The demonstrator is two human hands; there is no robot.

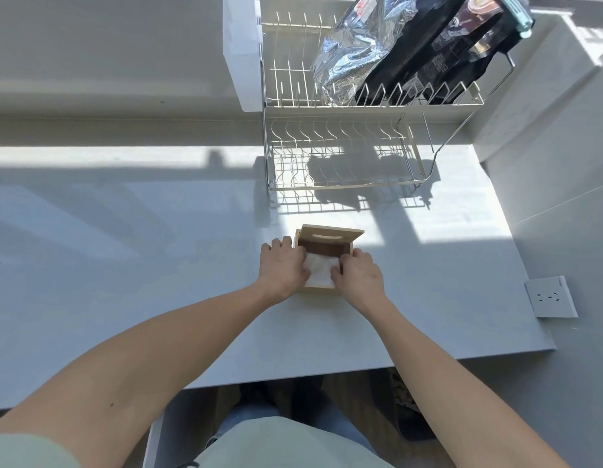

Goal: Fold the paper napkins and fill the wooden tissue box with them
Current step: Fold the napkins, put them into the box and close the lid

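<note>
Folded napkins (322, 271) inside wooden tissue box (318, 289), between left hand (283, 265) and right hand (359, 275); fingers curled, pressing edges; slotted lid (330, 235) ajar behind.

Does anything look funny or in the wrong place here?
Yes. The dish rack holds no dishes: a shiny foil bag and black bags sit on its top shelf. The wooden box has its lid slid back and crooked, while both hands press napkins inside.
</note>
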